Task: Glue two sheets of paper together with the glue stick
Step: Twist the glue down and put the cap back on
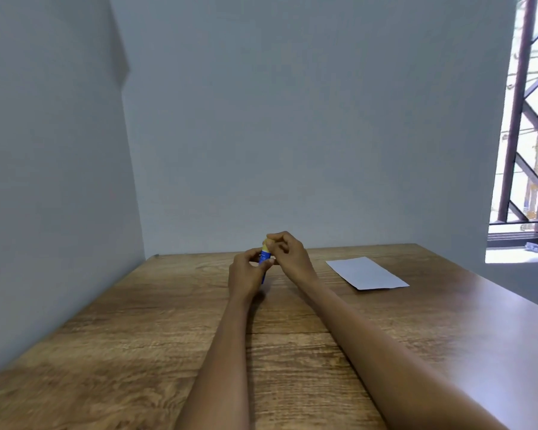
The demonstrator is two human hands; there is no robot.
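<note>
A blue glue stick (264, 257) with a yellow cap stands upright over the far middle of the wooden table (168, 321). My left hand (246, 274) grips its blue body. My right hand (288, 254) pinches the yellow cap at the top. White paper (367, 273) lies flat on the table to the right of my hands, apart from them. I cannot tell whether it is one sheet or two stacked.
Grey walls close the table in on the left and at the back. A window with dark metal bars (522, 119) is at the far right, beyond the table's right edge.
</note>
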